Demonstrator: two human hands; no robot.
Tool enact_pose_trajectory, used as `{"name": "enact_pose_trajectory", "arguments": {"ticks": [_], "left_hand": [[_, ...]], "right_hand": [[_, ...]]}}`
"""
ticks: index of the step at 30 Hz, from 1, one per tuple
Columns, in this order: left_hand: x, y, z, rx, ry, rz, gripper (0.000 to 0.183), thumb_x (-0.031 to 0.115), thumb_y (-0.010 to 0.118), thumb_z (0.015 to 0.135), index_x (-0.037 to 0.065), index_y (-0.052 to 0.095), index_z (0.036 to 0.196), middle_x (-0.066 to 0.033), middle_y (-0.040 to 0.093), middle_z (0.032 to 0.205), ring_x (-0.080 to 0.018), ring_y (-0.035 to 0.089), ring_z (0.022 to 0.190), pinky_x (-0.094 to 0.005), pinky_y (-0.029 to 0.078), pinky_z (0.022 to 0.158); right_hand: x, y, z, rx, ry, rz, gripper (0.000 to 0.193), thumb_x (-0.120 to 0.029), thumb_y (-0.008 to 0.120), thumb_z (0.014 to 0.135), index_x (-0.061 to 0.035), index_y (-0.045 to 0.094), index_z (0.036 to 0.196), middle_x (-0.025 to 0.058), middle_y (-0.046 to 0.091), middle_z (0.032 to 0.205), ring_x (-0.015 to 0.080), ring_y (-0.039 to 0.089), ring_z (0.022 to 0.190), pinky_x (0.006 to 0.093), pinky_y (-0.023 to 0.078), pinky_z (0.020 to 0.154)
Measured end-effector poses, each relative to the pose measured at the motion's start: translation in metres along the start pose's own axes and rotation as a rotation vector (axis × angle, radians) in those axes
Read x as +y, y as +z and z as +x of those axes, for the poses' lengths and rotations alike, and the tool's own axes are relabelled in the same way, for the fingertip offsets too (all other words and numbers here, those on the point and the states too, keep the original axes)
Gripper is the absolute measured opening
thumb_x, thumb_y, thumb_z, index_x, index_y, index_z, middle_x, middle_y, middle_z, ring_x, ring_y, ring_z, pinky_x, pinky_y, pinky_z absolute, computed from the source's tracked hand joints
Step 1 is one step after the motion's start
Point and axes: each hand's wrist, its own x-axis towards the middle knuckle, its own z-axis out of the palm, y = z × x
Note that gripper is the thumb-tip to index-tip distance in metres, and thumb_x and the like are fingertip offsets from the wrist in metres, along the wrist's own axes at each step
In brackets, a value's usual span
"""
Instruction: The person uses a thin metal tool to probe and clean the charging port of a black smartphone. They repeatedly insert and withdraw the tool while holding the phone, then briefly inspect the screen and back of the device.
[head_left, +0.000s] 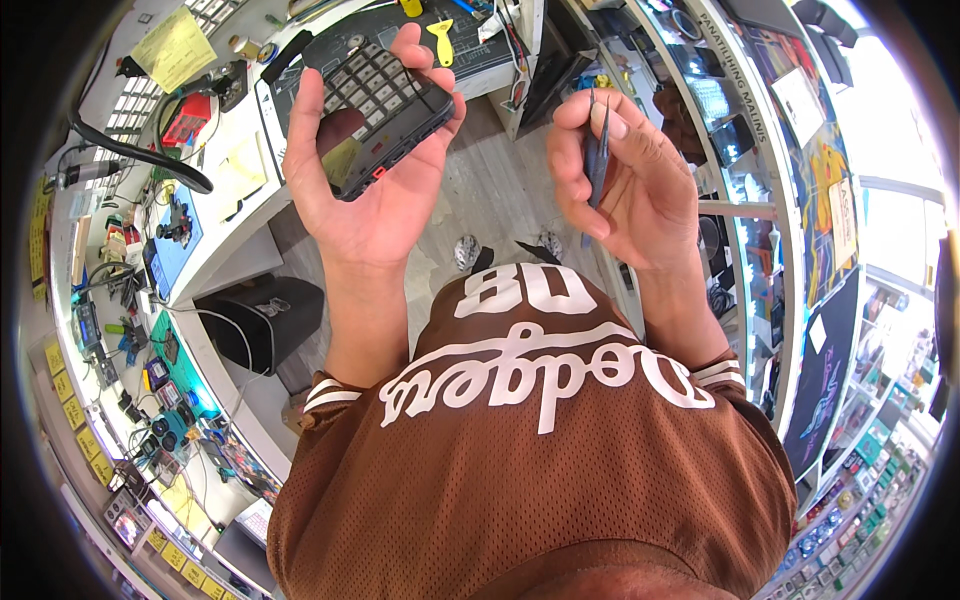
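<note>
My left hand (375, 225) is raised palm up, with fingers and thumb wrapped round a dark smartphone (425, 120). The phone lies tilted, its glossy face mirroring a grid of light panels. A small red piece (379, 174) shows at the phone's near edge. To the right, apart from the phone, my right hand (645, 185) pinches dark metal tweezers (597, 165) between thumb and fingers. Their thin tips point up and away from me, slightly parted, with nothing visible between them.
A white workbench (225, 240) curves along the left, crowded with tools, cables and small devices. On the far bench lie a dark mat (305, 75) and a yellow scraper (441, 42). A black bin-like container (265, 315) stands below. Glass display shelves (715, 100) line the right.
</note>
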Motion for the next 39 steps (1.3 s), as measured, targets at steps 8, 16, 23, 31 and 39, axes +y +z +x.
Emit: {"name": "enact_pose_trajectory", "arguments": {"ticks": [8,16,23,31,39], "left_hand": [[-0.002,0.002,0.001,0.096,0.018,-0.088,0.069,0.043,0.046,0.107,-0.013,0.038,0.148,-0.017,0.064,0.127,-0.0303,0.063,0.118,-0.0456,0.04,0.108],[-0.004,0.0,0.001,0.101,0.009,-0.145,0.07,0.046,0.043,0.107,-0.013,0.046,0.144,-0.0191,0.065,0.129,-0.0327,0.062,0.118,-0.0461,0.044,0.106],[-0.004,-0.001,0.001,0.108,0.009,-0.145,0.07,0.046,0.043,0.107,-0.013,0.045,0.145,-0.019,0.065,0.128,-0.0322,0.062,0.119,-0.0464,0.044,0.106],[-0.005,-0.001,0.002,0.121,0.016,-0.131,0.07,0.047,0.043,0.107,-0.012,0.046,0.144,-0.0193,0.066,0.128,-0.0317,0.063,0.119,-0.0467,0.044,0.106],[-0.006,-0.001,0.001,0.115,0.006,-0.155,0.07,0.046,0.045,0.107,-0.013,0.046,0.145,-0.019,0.066,0.128,-0.032,0.063,0.118,-0.0459,0.043,0.106]], "right_hand": [[-0.006,-0.005,0.0,-0.073,-0.011,-0.08,0.034,-0.024,0.045,0.112,0.0033,0.064,0.116,0.0115,0.065,0.079,0.0069,0.047,0.053,0.02,0.035,0.042],[-0.008,-0.01,0.0,-0.072,0.02,-0.026,0.036,-0.028,0.046,0.112,0.0024,0.066,0.11,0.009,0.06,0.07,0.005,0.04,0.048,0.0198,0.028,0.04],[-0.009,-0.008,0.002,-0.141,0.025,0.028,0.038,-0.026,0.045,0.112,0.0063,0.063,0.117,0.0098,0.062,0.075,0.0052,0.043,0.052,0.0192,0.031,0.043],[-0.012,-0.004,0.003,-0.152,0.031,0.065,0.038,-0.02,0.044,0.111,0.0086,0.058,0.131,0.0149,0.066,0.087,0.006,0.048,0.057,0.0183,0.036,0.044],[-0.014,-0.009,0.002,-0.16,-0.067,-0.213,0.029,-0.016,0.046,0.11,0.0061,0.063,0.118,0.0139,0.07,0.081,0.005,0.044,0.046,0.0198,0.033,0.039]]}}
